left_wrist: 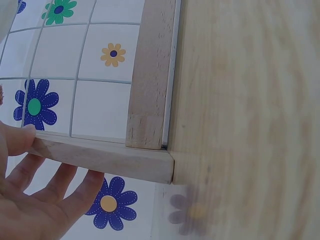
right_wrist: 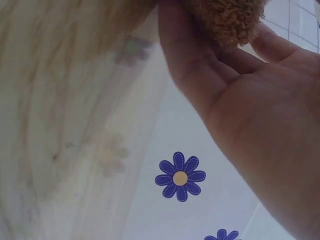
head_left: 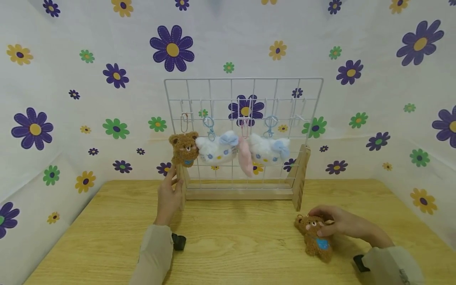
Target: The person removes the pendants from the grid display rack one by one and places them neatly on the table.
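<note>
My left hand point(head_left: 169, 201) is at the left wooden leg of a white wire grid rack point(head_left: 244, 79). In the left wrist view, its thumb and fingers lie on opposite sides of that wooden leg point(left_wrist: 107, 159), holding it. A brown plush bear keychain point(head_left: 183, 149) hangs at the rack's left end, just above this hand. My right hand point(head_left: 345, 225) grips another brown plush bear point(head_left: 313, 237) with a blue patch, low over the table in front of the rack's right leg. Only part of the bear's fuzzy body point(right_wrist: 232, 22) shows in the right wrist view.
Two white plush cat faces with blue bows, one at left point(head_left: 217, 149) and one at right point(head_left: 269, 150), hang on the rack. Between them hangs a pink plush point(head_left: 245, 156). The wooden table point(head_left: 235, 241) meets a flower-print cloth point(head_left: 135, 99) behind.
</note>
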`<control>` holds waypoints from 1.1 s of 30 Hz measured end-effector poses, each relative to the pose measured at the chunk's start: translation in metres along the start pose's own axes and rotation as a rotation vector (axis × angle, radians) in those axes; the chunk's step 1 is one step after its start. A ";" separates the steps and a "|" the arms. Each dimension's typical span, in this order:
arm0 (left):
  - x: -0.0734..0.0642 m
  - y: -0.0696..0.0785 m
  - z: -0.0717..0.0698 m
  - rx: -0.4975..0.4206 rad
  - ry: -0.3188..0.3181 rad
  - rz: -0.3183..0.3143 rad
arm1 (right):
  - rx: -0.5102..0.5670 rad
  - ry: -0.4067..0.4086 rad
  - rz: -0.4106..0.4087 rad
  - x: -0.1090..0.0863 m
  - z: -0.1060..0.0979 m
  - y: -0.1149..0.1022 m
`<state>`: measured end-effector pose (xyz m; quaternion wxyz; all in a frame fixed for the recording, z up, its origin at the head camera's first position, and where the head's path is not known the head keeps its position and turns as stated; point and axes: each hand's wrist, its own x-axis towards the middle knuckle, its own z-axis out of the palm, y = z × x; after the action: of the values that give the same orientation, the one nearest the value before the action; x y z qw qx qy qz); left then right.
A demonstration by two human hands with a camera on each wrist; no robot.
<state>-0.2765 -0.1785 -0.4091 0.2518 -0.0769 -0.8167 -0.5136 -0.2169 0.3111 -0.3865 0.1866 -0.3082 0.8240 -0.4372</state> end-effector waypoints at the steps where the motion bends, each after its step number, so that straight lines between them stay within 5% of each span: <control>1: 0.000 0.000 0.000 0.000 0.003 0.004 | -0.028 0.022 0.012 0.000 0.000 -0.001; 11: 0.000 0.000 0.001 -0.017 0.004 0.007 | -0.245 0.453 0.075 0.007 0.000 -0.030; 16: 0.000 0.000 0.000 0.010 0.023 0.036 | -0.219 0.580 0.023 0.015 -0.005 -0.047; 21: 0.000 0.000 0.000 0.012 0.022 0.048 | -0.172 0.640 -0.042 0.022 -0.011 -0.063; 33: 0.000 -0.001 0.001 -0.018 0.024 0.066 | -0.045 0.639 -0.127 0.034 -0.014 -0.077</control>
<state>-0.2768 -0.1780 -0.4099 0.2775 -0.1001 -0.8059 -0.5133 -0.2239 0.2635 -0.3155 -0.1160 -0.2102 0.8296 -0.5041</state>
